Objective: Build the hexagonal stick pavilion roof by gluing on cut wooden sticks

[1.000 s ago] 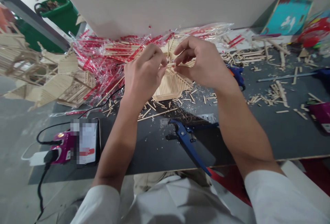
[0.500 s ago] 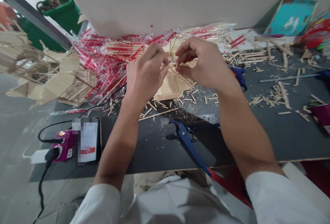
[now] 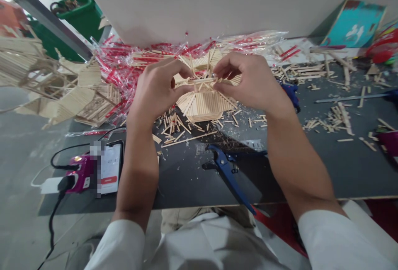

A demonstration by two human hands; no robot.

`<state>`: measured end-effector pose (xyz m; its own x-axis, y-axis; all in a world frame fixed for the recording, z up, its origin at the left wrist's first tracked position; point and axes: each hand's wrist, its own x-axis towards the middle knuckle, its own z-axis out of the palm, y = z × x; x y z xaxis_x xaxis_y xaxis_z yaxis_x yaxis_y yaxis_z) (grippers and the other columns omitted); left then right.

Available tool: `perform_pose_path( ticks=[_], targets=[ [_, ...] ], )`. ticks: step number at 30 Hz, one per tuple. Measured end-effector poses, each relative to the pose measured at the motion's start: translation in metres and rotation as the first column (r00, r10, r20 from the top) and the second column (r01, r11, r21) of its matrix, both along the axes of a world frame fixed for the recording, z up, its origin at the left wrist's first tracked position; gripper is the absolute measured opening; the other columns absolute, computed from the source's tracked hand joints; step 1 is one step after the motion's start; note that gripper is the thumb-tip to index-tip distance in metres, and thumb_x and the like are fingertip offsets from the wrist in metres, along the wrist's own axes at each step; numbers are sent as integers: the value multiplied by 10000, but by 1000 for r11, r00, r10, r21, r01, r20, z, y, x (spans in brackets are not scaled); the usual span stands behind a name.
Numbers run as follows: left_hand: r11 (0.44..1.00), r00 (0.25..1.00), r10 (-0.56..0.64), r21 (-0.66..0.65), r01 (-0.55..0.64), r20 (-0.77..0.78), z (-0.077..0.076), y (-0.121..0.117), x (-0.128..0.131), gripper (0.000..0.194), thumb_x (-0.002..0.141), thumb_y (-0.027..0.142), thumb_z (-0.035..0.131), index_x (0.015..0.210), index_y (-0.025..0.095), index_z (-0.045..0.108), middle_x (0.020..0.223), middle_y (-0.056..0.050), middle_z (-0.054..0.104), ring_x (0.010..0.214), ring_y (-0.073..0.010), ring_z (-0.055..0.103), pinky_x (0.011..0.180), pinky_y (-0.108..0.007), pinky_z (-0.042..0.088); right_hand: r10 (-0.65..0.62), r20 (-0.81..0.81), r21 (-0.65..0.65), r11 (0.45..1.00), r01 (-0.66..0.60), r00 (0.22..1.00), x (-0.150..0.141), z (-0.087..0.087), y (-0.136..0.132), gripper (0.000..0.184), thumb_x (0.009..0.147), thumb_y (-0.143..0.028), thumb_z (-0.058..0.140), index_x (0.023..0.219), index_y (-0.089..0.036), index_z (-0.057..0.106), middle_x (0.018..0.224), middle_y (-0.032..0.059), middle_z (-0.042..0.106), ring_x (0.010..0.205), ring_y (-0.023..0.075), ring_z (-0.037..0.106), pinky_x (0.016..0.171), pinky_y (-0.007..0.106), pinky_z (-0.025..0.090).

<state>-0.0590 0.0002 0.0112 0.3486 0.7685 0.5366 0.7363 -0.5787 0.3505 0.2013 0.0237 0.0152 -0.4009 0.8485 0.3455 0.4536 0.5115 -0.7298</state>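
In the head view, a small model made of thin wooden sticks (image 3: 203, 106) stands on the dark table, with slanted roof-like panels. A short wooden stick (image 3: 202, 81) lies level across its upper part. My right hand (image 3: 247, 79) pinches the right end of this stick between thumb and fingers. At the model's left, my left hand (image 3: 155, 87) has its thumb and index finger apart around the stick's left side. Contact between the left fingertips and the model cannot be made out.
Blue-handled cutters (image 3: 228, 174) lie in front of the model, beside a clear ruler (image 3: 253, 143). Red-and-clear wrappers (image 3: 118, 60) heap behind. A larger stick model (image 3: 65, 100), phone (image 3: 113, 166) and purple power block (image 3: 81, 174) are left; a blue glue gun (image 3: 290, 93) and stick scraps (image 3: 337, 116) right.
My left hand has moved left, away from my right, and its thumb and index finger have spread. More of the model's top and the stick shows. My right hand stays almost in place.
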Motion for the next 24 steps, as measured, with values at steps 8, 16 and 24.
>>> perform_pose_path(
  ticks=[8,16,24],
  targets=[
    [998,999,-44,-35,44,2,-4,5,3,203,927,437,799,999,264,719,965,10,761,690,-148,585,686,-384,476,15,11,44,999,-15,1000,3,-2,2,214,788,-183,828,969,-254,740,993,36,778,853,232,710,799,426,602],
    [999,999,-41,-22,41,0,-6,4,8,142,958,410,728,1044,297,722,1036,-36,768,867,-223,660,755,-429,515,18,13,42,999,-18,1000,3,-2,1,219,784,-197,858,960,-253,739,962,30,766,840,230,708,809,425,612],
    [999,999,-46,-1,46,-9,-4,3,9,49,988,346,703,972,301,712,1002,-20,755,884,-216,675,753,-419,512,25,32,110,993,-28,999,0,-3,1,171,804,-181,806,938,-248,722,950,18,762,818,222,694,791,425,588]
  ],
)
